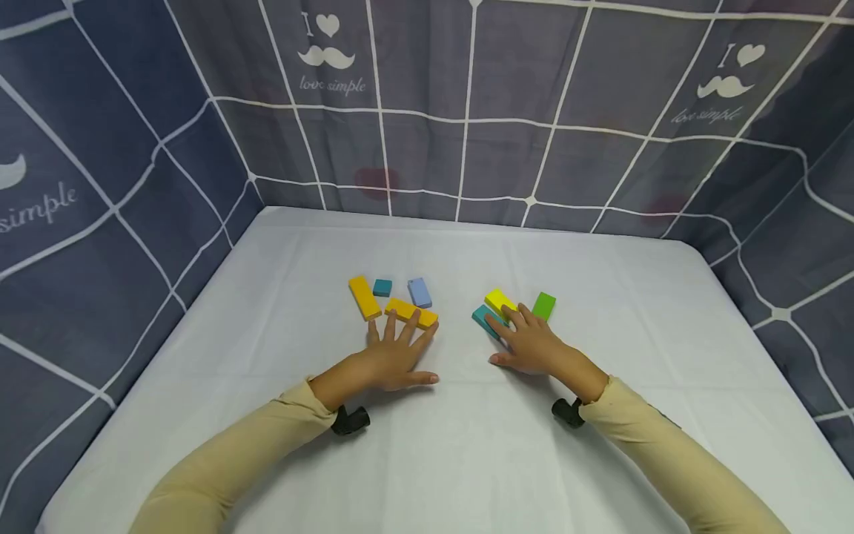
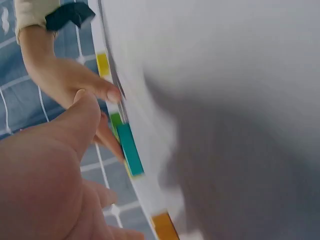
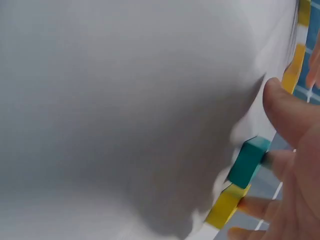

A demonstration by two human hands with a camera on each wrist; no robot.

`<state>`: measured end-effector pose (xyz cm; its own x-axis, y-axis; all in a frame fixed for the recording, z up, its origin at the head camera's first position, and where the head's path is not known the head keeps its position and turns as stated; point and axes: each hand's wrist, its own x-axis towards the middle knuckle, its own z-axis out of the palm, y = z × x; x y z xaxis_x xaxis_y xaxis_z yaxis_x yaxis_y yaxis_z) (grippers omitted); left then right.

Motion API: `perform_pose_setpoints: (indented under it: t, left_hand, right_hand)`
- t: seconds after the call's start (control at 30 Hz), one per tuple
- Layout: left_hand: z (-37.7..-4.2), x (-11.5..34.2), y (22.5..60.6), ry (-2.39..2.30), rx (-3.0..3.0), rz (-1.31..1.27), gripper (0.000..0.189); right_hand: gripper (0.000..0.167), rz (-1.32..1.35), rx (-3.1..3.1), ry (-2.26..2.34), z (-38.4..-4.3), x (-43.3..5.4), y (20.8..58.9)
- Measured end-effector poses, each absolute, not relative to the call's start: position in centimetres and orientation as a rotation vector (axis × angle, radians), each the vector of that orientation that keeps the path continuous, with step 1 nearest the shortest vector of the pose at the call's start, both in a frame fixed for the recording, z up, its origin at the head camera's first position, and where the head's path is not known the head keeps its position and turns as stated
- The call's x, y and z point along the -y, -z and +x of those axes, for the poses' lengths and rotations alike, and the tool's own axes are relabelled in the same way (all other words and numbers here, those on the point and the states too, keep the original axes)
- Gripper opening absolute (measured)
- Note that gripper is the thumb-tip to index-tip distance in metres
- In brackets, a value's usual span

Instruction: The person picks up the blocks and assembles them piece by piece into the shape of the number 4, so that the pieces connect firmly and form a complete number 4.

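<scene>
My left hand (image 1: 395, 363) is spread, its fingertips over the near side of an orange-yellow block (image 1: 402, 308). Another orange-yellow block (image 1: 364, 298) lies just left of it. Behind these are a small teal block (image 1: 382, 288) and a periwinkle-blue block (image 1: 419, 292). My right hand (image 1: 534, 348) reaches forward with extended fingers. In the right wrist view its fingertips meet a longer teal block (image 3: 246, 164) and a bright yellow block (image 3: 226, 206), which sit side by side. A green block (image 1: 544, 305) lies beyond the right fingers.
A white cloth (image 1: 454, 452) covers the table. Dark grey-blue curtains (image 1: 427, 156) with white grid lines stand around its back and sides. Black wrist cameras, left (image 1: 351, 420) and right (image 1: 567, 412), hang below the sleeves.
</scene>
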<state>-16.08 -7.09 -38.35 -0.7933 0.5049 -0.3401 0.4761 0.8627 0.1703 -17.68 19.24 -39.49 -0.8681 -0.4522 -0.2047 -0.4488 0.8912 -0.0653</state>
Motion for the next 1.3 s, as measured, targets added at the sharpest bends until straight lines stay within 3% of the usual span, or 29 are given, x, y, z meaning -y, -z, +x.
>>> perform_pose_setpoints:
  t: [0.7,1.3]
  left_hand:
    - [-12.5,6.2,40.3,-0.183,-2.532,1.024,0.090]
    - [-11.8,7.1,40.2,-0.262,-2.456,1.135,0.087]
  right_hand:
    - [0.085,-0.858,-2.843,-0.196,-11.2,-13.8,39.5]
    - [0.077,-0.820,-2.677,0.226,-7.9,-14.6,37.7]
